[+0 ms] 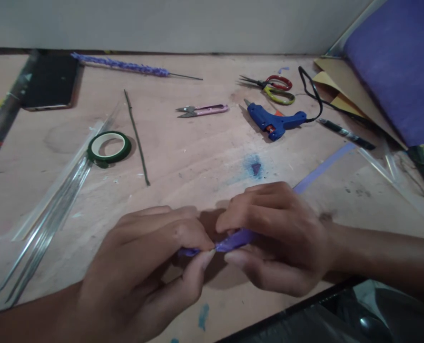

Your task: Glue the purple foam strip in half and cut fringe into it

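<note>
Between my hands, low over the front of the table, is a purple strip (233, 241), thin like paper or fabric. Its gathered end is pinched between the thumb and forefinger of my left hand (154, 262). My right hand (276, 238) has its fingers curled round the strip just to the right, thumb below. A flat length of the same purple band (324, 166) runs out behind my right hand toward the upper right. Part of the strip is hidden under my fingers, and I cannot tell whether a stem lies inside it.
Beyond my hands lie green floral tape (128, 147), a green stem (136, 138), thread snips (202, 110), scissors (269, 88), a blue glue gun (274, 119) and a pen (347, 134). Wires (51, 228) lie left; a purple-wrapped stem (126, 65) and phone (51, 81) are at the back.
</note>
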Demonstrator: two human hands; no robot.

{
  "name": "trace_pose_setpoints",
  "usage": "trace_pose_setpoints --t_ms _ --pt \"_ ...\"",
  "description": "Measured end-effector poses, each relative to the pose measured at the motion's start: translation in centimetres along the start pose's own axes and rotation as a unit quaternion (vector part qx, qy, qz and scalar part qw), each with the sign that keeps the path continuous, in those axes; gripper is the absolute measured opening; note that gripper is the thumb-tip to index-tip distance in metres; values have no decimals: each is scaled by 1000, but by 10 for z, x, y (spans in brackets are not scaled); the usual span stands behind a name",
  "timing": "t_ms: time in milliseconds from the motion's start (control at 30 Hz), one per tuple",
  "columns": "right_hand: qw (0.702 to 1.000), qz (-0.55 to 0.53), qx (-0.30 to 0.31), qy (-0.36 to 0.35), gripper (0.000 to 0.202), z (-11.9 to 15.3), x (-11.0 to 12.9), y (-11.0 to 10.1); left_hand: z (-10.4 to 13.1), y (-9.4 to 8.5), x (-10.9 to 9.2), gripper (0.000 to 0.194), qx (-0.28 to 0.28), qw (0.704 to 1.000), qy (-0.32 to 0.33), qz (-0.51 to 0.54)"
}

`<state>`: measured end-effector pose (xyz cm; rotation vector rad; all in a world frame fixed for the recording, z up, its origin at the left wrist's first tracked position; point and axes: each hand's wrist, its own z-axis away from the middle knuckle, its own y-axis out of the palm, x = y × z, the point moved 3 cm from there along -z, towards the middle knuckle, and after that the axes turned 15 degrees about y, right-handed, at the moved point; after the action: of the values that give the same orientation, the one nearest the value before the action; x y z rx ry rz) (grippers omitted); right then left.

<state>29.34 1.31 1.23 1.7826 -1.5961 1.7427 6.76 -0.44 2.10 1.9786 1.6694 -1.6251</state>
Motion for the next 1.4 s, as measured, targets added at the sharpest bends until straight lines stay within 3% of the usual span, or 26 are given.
trace_pose_setpoints --t_ms 133,233,367,600,933,1033,1200,1333,1400 --pt "999 -15 21 46 7 -2 -2 -4 8 1 3 4 -55 996 -48 43" --pt "998 -13 17 66 6 -2 0 -6 10 3 5 16 -110 984 -92 103" --pt "997 7 4 78 5 -2 2 -8 7 4 8 14 -104 974 -172 105" --pt "997 12 -10 77 7 -3 1 -10 1 -4 7 26 -123 979 -140 80" --pt "995 -29 23 98 8 -4 -3 -7 7 2 11 32 -118 968 -172 138" --pt "997 4 26 73 1 -7 0 -8 6 3 13 35 -104 973 -169 120" --pt "998 56 21 19 10 -20 8 -6 1 6 16 40 -103 983 -119 99" --pt "987 129 82 46 11 -36 10 -5 1 8 19 40 -100 977 -124 138" --pt "984 108 115 83 11 -43 9 -7 3 8 20 42 -99 972 -131 168"
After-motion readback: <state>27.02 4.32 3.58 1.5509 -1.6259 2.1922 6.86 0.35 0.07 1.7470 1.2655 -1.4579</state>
